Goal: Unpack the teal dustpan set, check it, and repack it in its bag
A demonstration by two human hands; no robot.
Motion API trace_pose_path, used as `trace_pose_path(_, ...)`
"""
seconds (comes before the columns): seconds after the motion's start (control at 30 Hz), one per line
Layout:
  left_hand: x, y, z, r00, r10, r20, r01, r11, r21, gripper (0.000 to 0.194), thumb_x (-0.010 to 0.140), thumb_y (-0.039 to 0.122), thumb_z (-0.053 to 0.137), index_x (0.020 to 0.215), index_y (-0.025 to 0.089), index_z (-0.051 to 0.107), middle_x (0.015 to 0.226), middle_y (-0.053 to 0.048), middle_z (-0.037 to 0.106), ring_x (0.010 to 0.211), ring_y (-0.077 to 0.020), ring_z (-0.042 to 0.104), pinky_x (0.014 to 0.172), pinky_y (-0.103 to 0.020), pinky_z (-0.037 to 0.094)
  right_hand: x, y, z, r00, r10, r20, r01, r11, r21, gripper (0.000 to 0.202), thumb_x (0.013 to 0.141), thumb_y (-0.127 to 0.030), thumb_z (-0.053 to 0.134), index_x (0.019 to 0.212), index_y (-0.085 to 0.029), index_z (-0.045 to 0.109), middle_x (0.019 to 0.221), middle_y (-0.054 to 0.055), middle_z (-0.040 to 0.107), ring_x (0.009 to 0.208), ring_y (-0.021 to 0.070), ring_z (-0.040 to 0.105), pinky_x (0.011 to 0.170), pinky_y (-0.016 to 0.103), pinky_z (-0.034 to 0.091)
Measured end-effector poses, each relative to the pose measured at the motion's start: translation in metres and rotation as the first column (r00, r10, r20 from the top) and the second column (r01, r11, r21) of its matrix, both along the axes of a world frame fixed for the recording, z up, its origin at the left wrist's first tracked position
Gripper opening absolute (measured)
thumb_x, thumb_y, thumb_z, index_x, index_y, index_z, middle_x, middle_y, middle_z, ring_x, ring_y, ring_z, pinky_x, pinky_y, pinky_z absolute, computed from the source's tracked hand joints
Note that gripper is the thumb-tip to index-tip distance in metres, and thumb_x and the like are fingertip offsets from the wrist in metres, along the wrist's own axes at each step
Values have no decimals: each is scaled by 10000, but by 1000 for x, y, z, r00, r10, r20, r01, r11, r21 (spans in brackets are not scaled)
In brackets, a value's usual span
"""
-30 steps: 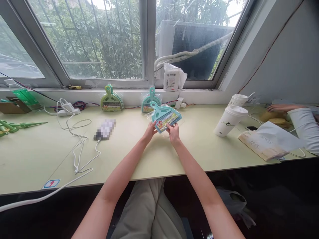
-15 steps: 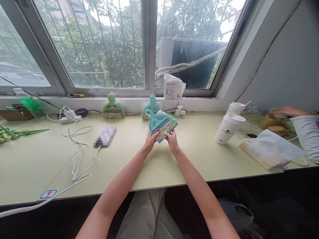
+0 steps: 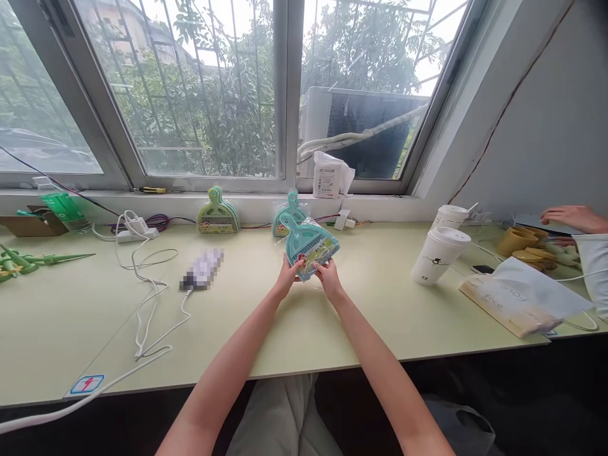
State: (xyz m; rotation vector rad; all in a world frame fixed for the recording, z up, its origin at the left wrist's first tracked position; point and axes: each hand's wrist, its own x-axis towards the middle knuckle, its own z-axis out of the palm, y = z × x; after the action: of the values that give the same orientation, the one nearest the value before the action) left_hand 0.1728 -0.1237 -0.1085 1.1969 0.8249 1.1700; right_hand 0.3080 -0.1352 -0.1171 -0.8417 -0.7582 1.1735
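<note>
Both my hands hold a small teal dustpan set (image 3: 308, 242) wrapped in clear plastic, tilted up above the pale green desk (image 3: 332, 316). My left hand (image 3: 287, 277) grips its lower left corner, and my right hand (image 3: 327, 277) pinches the lower right corner. Behind it, a second teal dustpan set (image 3: 284, 215) leans against the wall under the window. A green dustpan set (image 3: 217, 217) leans there too, further left.
A white cable (image 3: 147, 297) and a power strip (image 3: 135, 229) lie to the left. Two white paper cups (image 3: 439, 253) stand at the right beside a flat bag (image 3: 522, 294). Another person's hand (image 3: 572, 217) and sleeve are at the far right. A white packet (image 3: 329, 175) sits on the sill.
The camera has tilted up, so everything sits lower in the picture. My hands have turned the teal dustpan set more upright. The other person's hand has shifted right.
</note>
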Motion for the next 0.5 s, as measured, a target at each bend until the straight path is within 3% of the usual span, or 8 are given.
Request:
trace_pose_path(0.13, -2, -2, 3, 999, -53, -10, 53, 998, 21, 625, 762, 483, 694, 1244, 261, 365, 1212, -95, 635, 735, -196, 705, 699, -409, 580, 0, 2, -3, 1000, -12, 9, 12, 1000, -5, 434, 641, -195, 739, 1008, -228, 509, 988, 27, 682, 905, 177, 684, 832, 343, 592)
trace_pose_path(0.5, -3, 7, -8, 999, -46, -16, 47, 999, 26, 678, 721, 468, 734, 1268, 268, 385, 1226, -98, 631, 843, -229, 706, 710, -404, 580, 11, 11, -5, 996, 17, 83, -14, 999, -39, 447, 628, -190, 758, 995, -229, 506, 978, 26, 684, 901, 188, 682, 815, 365, 607)
